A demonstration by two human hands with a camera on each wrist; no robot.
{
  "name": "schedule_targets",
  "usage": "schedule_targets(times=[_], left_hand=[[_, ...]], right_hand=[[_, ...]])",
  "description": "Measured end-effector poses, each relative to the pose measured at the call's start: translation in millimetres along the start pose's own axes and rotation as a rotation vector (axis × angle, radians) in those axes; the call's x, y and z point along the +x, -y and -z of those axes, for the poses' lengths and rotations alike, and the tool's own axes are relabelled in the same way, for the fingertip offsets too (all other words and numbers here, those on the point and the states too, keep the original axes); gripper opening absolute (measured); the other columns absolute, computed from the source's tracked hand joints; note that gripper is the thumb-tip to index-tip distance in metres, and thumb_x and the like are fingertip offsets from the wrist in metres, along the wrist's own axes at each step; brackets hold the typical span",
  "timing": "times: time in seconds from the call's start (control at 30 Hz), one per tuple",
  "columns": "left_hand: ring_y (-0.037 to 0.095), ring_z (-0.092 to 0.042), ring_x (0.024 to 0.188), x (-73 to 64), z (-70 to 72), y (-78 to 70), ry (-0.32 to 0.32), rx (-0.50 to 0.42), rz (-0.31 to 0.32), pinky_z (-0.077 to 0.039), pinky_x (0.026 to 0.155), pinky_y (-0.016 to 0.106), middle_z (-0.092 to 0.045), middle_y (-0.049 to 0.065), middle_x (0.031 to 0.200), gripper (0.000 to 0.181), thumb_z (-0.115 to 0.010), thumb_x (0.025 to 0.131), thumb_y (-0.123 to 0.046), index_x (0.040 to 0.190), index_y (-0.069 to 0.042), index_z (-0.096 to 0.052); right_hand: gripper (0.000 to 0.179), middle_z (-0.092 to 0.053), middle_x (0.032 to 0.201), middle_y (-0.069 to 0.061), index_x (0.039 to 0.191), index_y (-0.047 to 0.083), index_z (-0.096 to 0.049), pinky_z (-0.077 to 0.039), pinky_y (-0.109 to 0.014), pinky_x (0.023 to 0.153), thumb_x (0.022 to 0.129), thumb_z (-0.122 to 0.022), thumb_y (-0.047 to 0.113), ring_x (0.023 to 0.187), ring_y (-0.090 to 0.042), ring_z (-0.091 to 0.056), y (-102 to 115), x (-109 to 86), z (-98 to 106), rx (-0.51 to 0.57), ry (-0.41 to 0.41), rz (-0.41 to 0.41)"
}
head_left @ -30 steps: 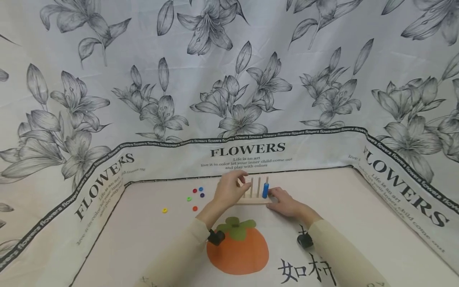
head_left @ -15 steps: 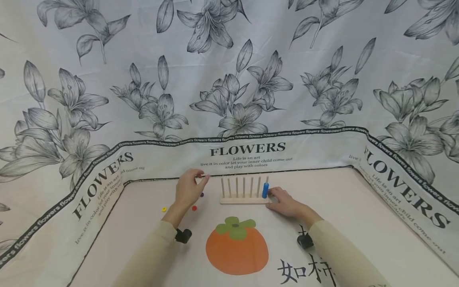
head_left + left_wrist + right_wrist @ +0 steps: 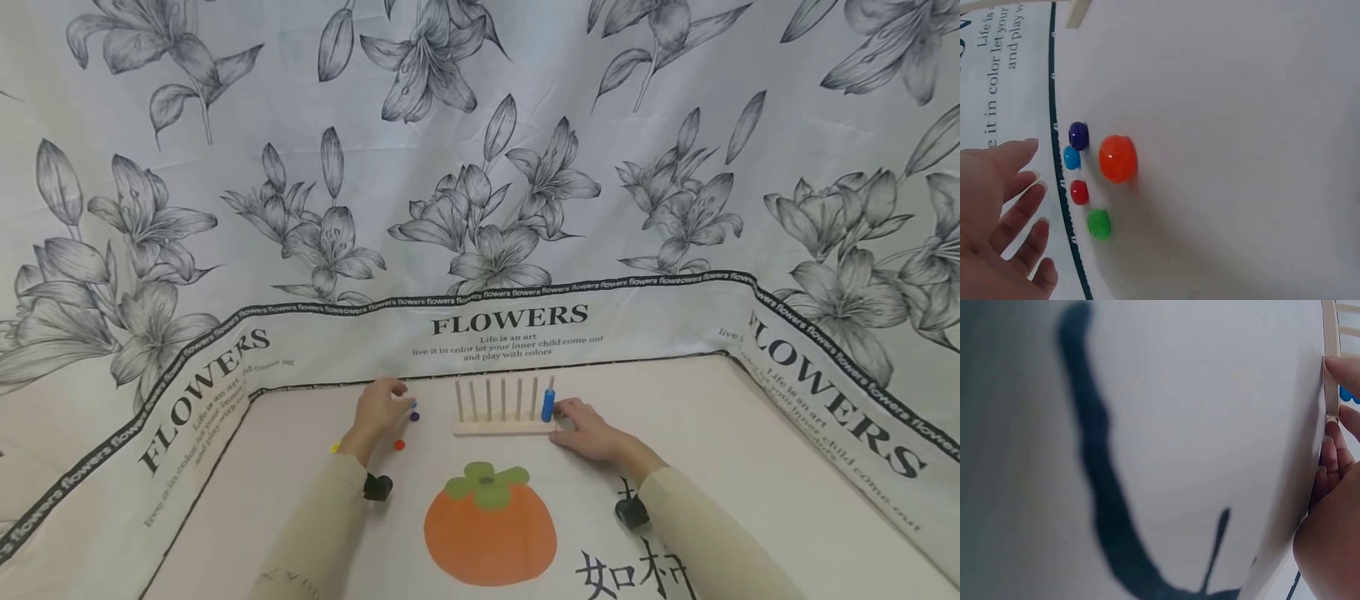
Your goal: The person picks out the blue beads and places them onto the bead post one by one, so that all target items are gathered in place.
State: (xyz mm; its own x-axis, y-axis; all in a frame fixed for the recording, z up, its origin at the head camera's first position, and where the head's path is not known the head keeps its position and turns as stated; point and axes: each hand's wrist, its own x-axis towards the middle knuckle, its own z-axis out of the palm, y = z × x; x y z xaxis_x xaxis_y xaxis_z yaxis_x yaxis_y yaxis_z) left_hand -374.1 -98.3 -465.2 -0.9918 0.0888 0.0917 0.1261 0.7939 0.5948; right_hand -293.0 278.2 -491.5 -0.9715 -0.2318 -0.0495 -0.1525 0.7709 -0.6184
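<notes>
My left hand hovers over several small loose beads, its fingers apart and holding nothing. Close to its fingertips in the left wrist view lie a dark purple bead, a blue bead, a red bead and a green bead. An orange-red bead lies beside them. A wooden peg rack stands upright; its rightmost peg carries a stack of blue beads, while its other pegs are bare. My right hand grips the rack's right end between thumb and fingers.
A yellow bead shows partly behind the left wrist. The pale cloth has a printed orange persimmon and black characters in front of the rack. A flower-print curtain rises behind and at both sides.
My left hand has left the rack's pegs, moved left and lowered over the loose beads. The right hand stays at the rack's end. The head view has shifted slightly.
</notes>
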Motion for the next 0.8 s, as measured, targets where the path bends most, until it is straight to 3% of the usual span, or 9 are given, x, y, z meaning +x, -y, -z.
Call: schedule_targets(times=[0.13,0.3,0.5,0.8], left_hand=[[0.036,-0.055,0.125,2.1,-3.2,1.1,0.026,-0.036,0.066,-0.045,0.106,0.053,-0.059,0.016,0.137,0.035,-0.072,0.096,-0.023,0.125,-0.004,-0.067],[0.032,-0.058,0.116,6.3,-7.8,8.1,0.062,-0.087,0.117,-0.049,0.100,0.053,-0.061,0.014,0.133,0.037,-0.070,0.097,-0.027,0.128,-0.006,-0.066],[0.029,-0.059,0.106,8.1,-10.8,17.3,0.083,-0.086,0.105,-0.050,0.095,0.050,-0.064,0.011,0.122,0.034,-0.071,0.096,-0.028,0.123,-0.007,-0.068],[0.027,-0.059,0.100,12.3,-13.4,18.5,0.073,-0.066,0.106,-0.049,0.089,0.047,-0.066,0.007,0.110,0.025,-0.074,0.094,-0.027,0.112,-0.011,-0.070]], right_hand=[[0.057,-0.043,0.149,-0.023,0.146,-0.003,-0.047,-0.032,-0.063,0.114,0.099,-0.063,0.025,0.138,-0.043,-0.039,7,-3.5,1,0.006,0.002,0.005],[0.057,-0.043,0.151,-0.021,0.147,-0.001,-0.047,-0.031,-0.061,0.116,0.099,-0.063,0.025,0.140,-0.041,-0.038,8,-4.3,2,0.007,-0.002,-0.011],[0.059,-0.042,0.152,-0.022,0.148,-0.002,-0.046,-0.030,-0.061,0.117,0.099,-0.064,0.025,0.141,-0.042,-0.037,8,-3.7,0,0.011,0.008,-0.019],[0.060,-0.041,0.152,-0.022,0.149,-0.002,-0.044,-0.029,-0.061,0.117,0.099,-0.063,0.026,0.142,-0.043,-0.036,7,-2.2,2,-0.013,0.007,-0.019]])
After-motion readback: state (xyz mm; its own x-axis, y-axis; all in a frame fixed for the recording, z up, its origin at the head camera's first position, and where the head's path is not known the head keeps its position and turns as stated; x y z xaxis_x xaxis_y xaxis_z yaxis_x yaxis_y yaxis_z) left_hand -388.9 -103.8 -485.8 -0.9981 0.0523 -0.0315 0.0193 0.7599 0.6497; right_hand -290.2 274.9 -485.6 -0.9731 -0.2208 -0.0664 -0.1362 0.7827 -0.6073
